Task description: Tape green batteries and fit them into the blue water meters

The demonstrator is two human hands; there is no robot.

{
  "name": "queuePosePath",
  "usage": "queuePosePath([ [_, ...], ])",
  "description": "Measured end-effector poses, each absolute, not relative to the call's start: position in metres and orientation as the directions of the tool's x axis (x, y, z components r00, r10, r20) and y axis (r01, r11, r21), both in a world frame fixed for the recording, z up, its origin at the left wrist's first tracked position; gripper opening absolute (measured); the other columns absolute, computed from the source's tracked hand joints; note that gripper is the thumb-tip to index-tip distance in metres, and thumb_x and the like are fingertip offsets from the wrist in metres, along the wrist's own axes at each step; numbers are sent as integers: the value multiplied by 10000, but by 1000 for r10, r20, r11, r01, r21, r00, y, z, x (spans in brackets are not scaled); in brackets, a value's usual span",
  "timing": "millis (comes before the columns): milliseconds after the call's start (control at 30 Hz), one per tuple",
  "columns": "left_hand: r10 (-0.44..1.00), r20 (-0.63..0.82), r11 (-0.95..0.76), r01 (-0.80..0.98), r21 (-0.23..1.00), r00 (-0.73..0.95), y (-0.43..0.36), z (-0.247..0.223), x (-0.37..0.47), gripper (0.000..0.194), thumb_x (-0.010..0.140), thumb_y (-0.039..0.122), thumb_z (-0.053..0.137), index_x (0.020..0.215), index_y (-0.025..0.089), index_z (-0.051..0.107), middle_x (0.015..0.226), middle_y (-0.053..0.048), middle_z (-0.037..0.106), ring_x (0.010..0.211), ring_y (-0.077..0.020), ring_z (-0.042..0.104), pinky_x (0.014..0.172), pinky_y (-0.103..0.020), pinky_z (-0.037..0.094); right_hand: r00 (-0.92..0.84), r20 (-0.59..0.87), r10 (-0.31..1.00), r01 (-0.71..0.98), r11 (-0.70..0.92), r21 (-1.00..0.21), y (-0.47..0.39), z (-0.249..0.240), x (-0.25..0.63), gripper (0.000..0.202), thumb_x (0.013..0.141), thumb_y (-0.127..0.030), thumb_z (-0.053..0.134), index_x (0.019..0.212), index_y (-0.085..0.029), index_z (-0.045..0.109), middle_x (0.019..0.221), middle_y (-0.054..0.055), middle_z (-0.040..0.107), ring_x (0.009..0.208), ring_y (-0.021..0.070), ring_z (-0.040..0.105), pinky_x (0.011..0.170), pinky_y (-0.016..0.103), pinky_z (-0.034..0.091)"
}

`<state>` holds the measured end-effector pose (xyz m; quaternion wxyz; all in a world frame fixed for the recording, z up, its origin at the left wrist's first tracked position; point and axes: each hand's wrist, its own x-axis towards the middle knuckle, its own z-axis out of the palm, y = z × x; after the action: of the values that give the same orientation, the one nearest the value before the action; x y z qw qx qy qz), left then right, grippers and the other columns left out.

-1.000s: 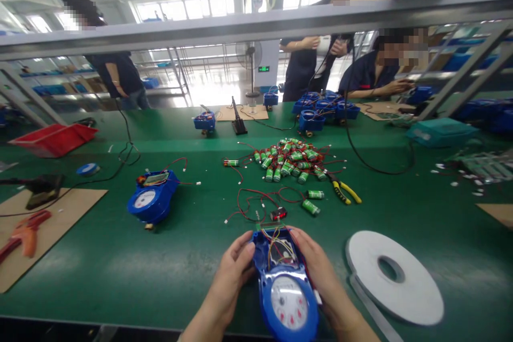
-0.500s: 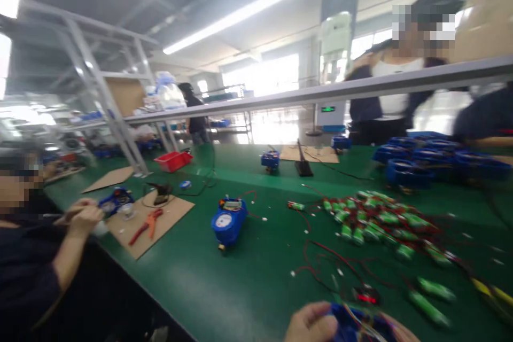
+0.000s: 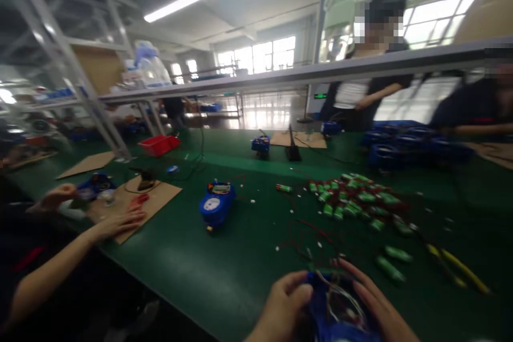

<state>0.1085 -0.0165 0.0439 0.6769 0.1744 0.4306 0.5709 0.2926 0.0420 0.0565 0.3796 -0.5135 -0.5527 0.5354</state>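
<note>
Two bare hands close round one blue plastic water meter housing (image 3: 336,312) at the near edge of the green bench (image 3: 224,272); the left hand (image 3: 282,310) grips its left side, thumb on top; the right hand (image 3: 379,310) clasps its right side, fingers curved along the rim; inside the open housing lie coloured wires, blurred; beyond the hands and to the right spreads a heap of green cylindrical batteries with red leads (image 3: 356,200); ahead and to the left sits a second blue round-dialled water meter (image 3: 216,206); far to the left stands a red plastic tray (image 3: 159,144), contents unclear.
</note>
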Motion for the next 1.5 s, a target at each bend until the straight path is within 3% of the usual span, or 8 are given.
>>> queuePosePath([
  [100,931,-364,301,-602,739,19,-20,58,111,622,629,429,828,1142,127,650,1130,-157,695,943,-252,669,847,-345,498,-219,-219,951,-47,-235,-971,30,72,291,540,770,-572,620,1183,-227,673,1280,73,605,1228,339,505,1087,483,343],
  [200,928,-371,332,-558,760,47,-21,63,109,600,650,443,815,1149,149,658,1133,-145,699,955,-249,670,871,-346,493,-185,-243,952,-168,-274,-947,27,82,285,525,772,-553,646,1128,-170,703,1152,102,674,1104,333,595,987,450,438],
  [500,921,-382,368,-489,791,75,-22,55,102,603,707,427,778,1224,165,611,1151,-123,693,954,-205,653,874,-313,477,38,-145,989,-191,-135,-972,17,98,289,432,593,-479,860,876,-169,761,892,77,729,860,266,649,804,355,514],
  [767,914,-402,390,-383,837,52,-19,56,97,595,713,443,765,1225,187,605,1184,-107,681,1058,-234,615,962,-352,435,53,-87,995,-209,-74,-975,-2,113,297,353,616,-385,862,852,-170,712,847,60,711,781,208,651,735,299,532],
  [900,937,-347,337,-322,885,26,-19,65,95,639,716,454,758,1267,191,572,1290,-130,619,1213,-293,541,1049,-407,389,29,-67,997,-245,-58,-968,-6,118,298,352,615,-341,869,820,-183,630,837,42,697,769,187,649,700,266,530],
  [1100,991,-82,65,-161,985,-106,-22,80,94,711,688,393,785,1327,273,498,1442,-57,486,1401,-245,327,1189,-391,190,-27,-86,996,-292,-90,-952,-10,117,300,356,654,-330,861,797,-190,567,901,46,707,840,180,663,735,239,523],
  [1333,999,30,-32,90,995,15,-30,94,98,786,725,365,770,1402,364,369,1409,-14,514,1367,-226,373,1181,-430,199,-42,-96,994,-319,-104,-942,-14,117,302,354,676,-317,865,788,-195,551,887,28,710,835,154,665,713,190,513],
  [1500,1000,-2,0,175,984,7,-34,105,105,763,716,376,776,1389,339,419,1092,5,688,1283,-232,477,1196,-472,117,-47,-96,994,-298,-105,-949,-19,118,302,331,701,-314,852,785,-194,555,909,33,717,774,136,662,687,187,519],
])
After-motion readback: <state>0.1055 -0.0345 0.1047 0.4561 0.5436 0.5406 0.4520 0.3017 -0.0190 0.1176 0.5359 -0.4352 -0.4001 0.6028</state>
